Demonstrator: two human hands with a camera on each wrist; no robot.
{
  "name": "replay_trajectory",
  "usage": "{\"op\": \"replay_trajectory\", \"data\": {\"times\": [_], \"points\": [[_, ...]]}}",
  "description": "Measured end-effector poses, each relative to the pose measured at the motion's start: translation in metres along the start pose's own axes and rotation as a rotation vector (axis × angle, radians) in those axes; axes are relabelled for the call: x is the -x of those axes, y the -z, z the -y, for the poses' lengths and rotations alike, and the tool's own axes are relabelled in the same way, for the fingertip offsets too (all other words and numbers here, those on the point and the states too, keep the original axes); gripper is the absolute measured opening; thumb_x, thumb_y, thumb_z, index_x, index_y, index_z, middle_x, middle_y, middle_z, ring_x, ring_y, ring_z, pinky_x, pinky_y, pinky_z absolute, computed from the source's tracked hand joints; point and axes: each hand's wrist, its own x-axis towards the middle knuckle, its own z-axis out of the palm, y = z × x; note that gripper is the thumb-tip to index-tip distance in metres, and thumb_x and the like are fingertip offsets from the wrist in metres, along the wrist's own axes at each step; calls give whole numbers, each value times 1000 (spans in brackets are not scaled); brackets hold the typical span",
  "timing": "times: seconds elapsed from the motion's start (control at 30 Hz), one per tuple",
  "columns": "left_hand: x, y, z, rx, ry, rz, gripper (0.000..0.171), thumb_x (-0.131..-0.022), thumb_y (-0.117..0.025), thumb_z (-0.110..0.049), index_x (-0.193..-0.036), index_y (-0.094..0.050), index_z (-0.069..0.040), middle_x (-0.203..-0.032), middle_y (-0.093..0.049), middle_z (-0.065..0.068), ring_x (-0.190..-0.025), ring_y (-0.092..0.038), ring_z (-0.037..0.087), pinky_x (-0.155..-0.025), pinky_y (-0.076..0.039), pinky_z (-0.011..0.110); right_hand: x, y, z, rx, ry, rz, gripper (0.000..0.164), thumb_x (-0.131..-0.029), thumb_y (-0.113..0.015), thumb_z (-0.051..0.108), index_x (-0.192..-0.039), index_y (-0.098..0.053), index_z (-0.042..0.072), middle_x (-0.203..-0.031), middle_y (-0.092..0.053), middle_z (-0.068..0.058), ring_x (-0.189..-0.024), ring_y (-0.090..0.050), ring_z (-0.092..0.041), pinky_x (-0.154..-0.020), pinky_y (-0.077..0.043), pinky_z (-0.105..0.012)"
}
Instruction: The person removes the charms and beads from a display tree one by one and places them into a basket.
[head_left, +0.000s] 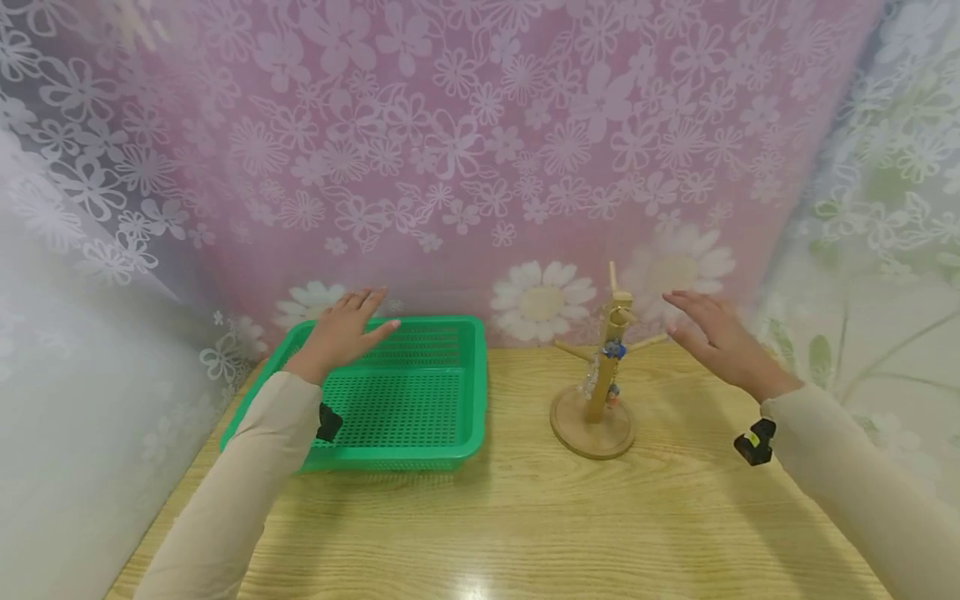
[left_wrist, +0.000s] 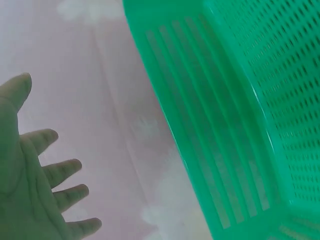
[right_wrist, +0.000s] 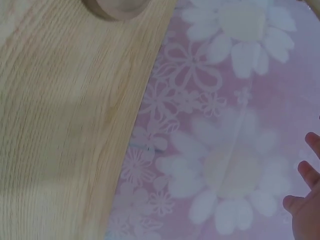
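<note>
A green plastic basket with slotted sides and a perforated floor stands at the left of the table. Above its left part hovers my left hand, fingers spread and holding nothing; in the left wrist view the palm shows beside the basket wall. Right of the basket stands a wooden peg stand with a round base. Small trinkets hang on it, among them a blue one and a reddish one. My right hand is in the air to the stand's right, fingers extended, touching nothing.
The wood-grain table meets a pink flowered curtain at its back edge. Pale flowered sheets close off both sides. A black wrist device sits under the right sleeve. Part of the stand's base shows in the right wrist view.
</note>
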Motion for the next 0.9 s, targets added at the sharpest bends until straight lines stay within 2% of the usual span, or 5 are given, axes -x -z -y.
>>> {"op": "replay_trajectory", "data": {"times": [0.1, 0.3, 0.6, 0.83, 0.9], "points": [[-2, -3, -13, 7, -19, -12, 73, -97, -40, -53, -152, -14, -12, -153, -21, 21, -139, -17, 42, -106, -19, 64, 3, -1, 3, -41, 9, -2, 50, -98, -50, 21, -146, -37, 12, -149, -30, -21, -134, -21, -45, -101, -15, -68], [0, -7, -39, 83, -43, -24, 72, -97, -43, -51, -152, -15, -15, -153, -23, 19, -140, -19, 40, -108, -17, 62, 7, -4, 10, -106, -4, 6, 50, -97, -52, 20, -145, -37, 17, -149, -32, -18, -135, -24, -44, -99, -19, -69], [2, -17, -67, 162, -92, -53, 71, -97, -44, -51, -152, -17, -16, -154, -23, 16, -140, -19, 41, -109, -18, 60, 12, -14, 18, -90, -22, -40, 52, -92, -62, 20, -140, -44, 10, -141, -42, -20, -127, -36, -44, -94, -29, -66], [7, -26, -93, 206, -106, -66, 70, -97, -42, -52, -152, -18, -17, -153, -25, 15, -140, -21, 37, -110, -18, 59, 13, -21, 17, -99, 24, -100, 48, -90, -65, 14, -134, -49, 6, -132, -49, -19, -115, -46, -38, -92, -38, -57], [7, -29, -101, 220, -104, -67, 70, -97, -42, -52, -152, -18, -18, -153, -25, 14, -140, -21, 36, -110, -18, 59, 13, -21, 16, -104, 25, -112, 46, -90, -65, 13, -133, -50, 6, -130, -51, -17, -113, -48, -32, -96, -40, -45]]}}
